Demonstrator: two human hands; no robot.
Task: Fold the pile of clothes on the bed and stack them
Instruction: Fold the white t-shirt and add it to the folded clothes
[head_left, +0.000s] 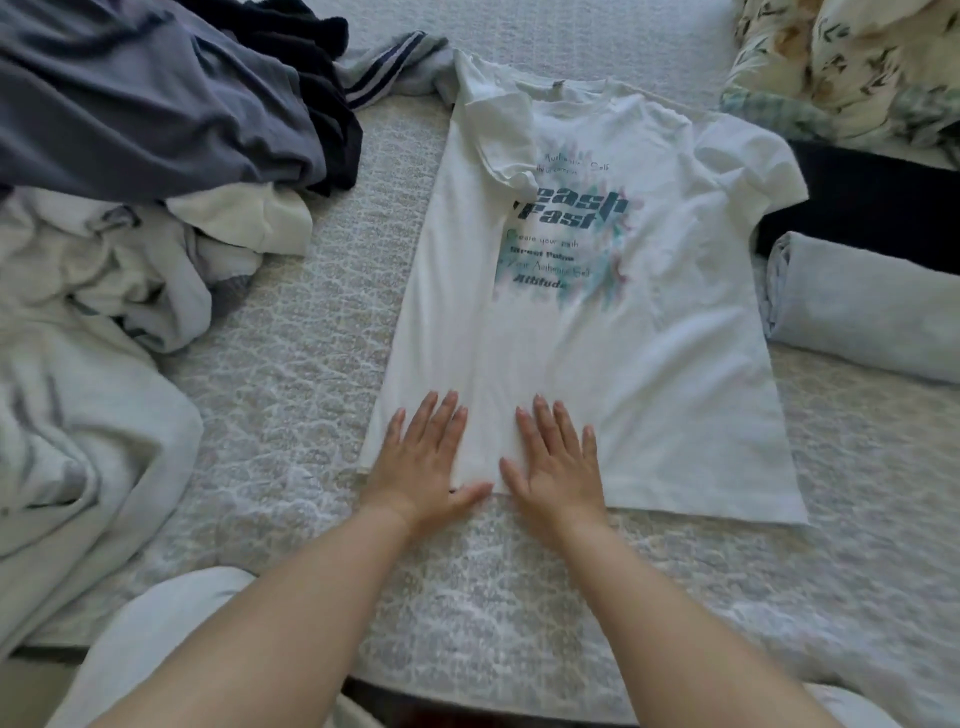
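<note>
**One side of the T-shirt folded, most of the pile still waiting**

I have a white T-shirt (597, 338) spread face up in the middle of the bed (291, 415), its collar away from me and its hem toward me. Its left side and sleeve are already turned in over the front, covering part of the printed lettering; the right sleeve still lies out flat. My left hand (423, 457) and right hand (553, 460) rest palm down side by side on the folded strip just above the hem, fingers straight and slightly spread, gripping nothing. I judge this to be smoothing the first fold.

To my right sit a pale blue roll or folded bundle (862, 306) and a dark folded piece (872, 202) behind it, which I take as finished items, though whether they count as a stack I cannot tell. On my left the heap (130, 182) is large and loose: slate-grey, black, white and pale striped garments tangled together. So I reckon the job is at an early stage.

The T-shirt looks like thin, soft cotton jersey with faint creases. The bed cover is quilted, with a pale grey crackle pattern. A floral duvet (852, 57) is bunched at the far right.
</note>
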